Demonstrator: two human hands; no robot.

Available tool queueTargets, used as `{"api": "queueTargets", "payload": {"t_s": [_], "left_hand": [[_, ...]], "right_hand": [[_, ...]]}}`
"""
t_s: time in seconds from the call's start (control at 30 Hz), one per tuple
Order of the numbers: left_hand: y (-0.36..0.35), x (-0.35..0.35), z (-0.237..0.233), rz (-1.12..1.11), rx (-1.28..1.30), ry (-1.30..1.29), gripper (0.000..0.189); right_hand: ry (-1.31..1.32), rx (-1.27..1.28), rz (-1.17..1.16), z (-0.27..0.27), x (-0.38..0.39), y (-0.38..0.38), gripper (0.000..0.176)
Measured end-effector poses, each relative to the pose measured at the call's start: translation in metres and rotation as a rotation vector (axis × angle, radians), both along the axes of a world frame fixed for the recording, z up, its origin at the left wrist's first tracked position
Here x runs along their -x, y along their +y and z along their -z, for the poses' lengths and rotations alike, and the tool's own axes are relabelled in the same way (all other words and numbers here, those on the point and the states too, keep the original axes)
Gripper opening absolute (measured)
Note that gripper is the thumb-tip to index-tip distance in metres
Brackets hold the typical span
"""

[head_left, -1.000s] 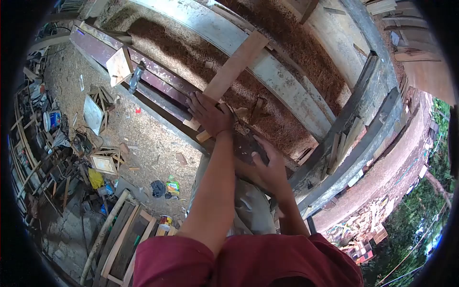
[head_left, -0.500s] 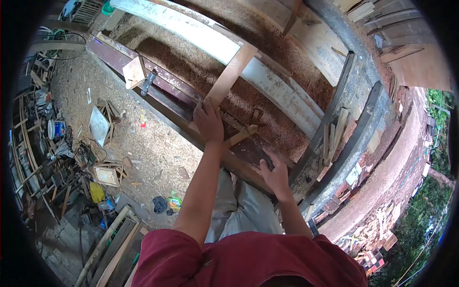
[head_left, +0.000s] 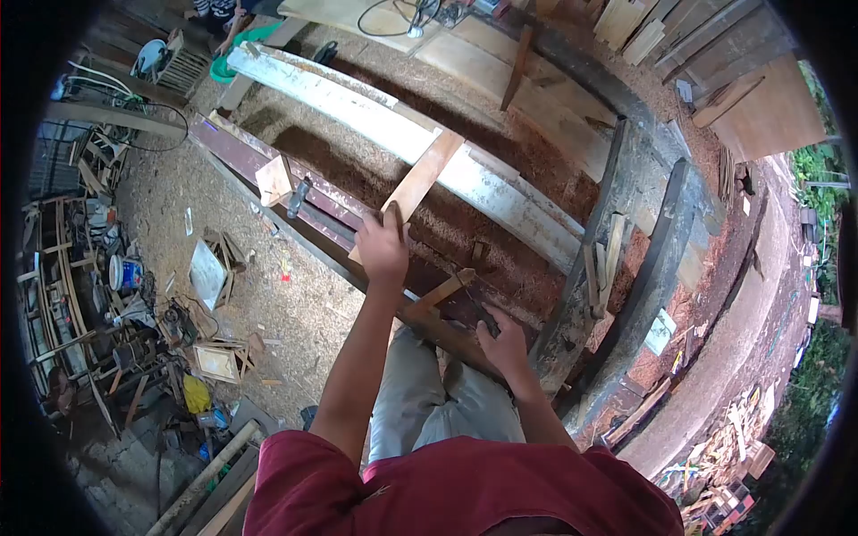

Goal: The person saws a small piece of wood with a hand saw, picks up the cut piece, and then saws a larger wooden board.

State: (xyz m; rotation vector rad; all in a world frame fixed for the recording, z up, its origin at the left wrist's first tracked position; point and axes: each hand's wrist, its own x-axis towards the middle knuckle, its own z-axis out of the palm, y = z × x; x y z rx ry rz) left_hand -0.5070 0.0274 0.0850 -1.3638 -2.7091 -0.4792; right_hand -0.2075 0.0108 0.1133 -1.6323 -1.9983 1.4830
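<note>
My left hand (head_left: 382,248) is closed on the near end of a flat wooden board (head_left: 424,176), whose far end lies across a long white-painted beam (head_left: 344,105). My right hand (head_left: 505,343) grips a dark handle (head_left: 487,318) with a thin metal part pointing up and left; the tool's type is unclear. Left of that tool, a short wooden piece (head_left: 440,293) lies at an angle over the dark red beam. A hammer (head_left: 298,197) rests on the dark red beam (head_left: 239,161), beside a small square wooden block (head_left: 273,181).
A small wooden frame (head_left: 217,363) and a white panel (head_left: 208,273) lie on the shavings-covered floor at left. Dark curved beams (head_left: 657,259) stand at right. Part of another person (head_left: 214,11) shows at top left, near a green basin (head_left: 223,68).
The view has shifted, showing more at the top, including part of another person. My left hand is still on the board, and the right still grips the dark handle.
</note>
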Motion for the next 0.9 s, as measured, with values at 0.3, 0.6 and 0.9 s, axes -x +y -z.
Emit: {"api": "queueTargets", "payload": {"t_s": [0.3,0.6,0.9], "left_hand": [[0.076,0.050,-0.136,0.057,0.528,0.078,0.025],[0.149,0.073,-0.186,0.154,0.691,-0.085,0.043],[0.096,0.072,-0.137,0.211,0.278,-1.242,0.046]], "right_hand": [[0.002,0.032,-0.003,-0.045,-0.006,0.008,0.048],[0.015,-0.047,0.003,-0.067,-0.018,0.019,0.042],[0.084,-0.086,0.088,-0.069,-0.052,0.026,0.042]]}}
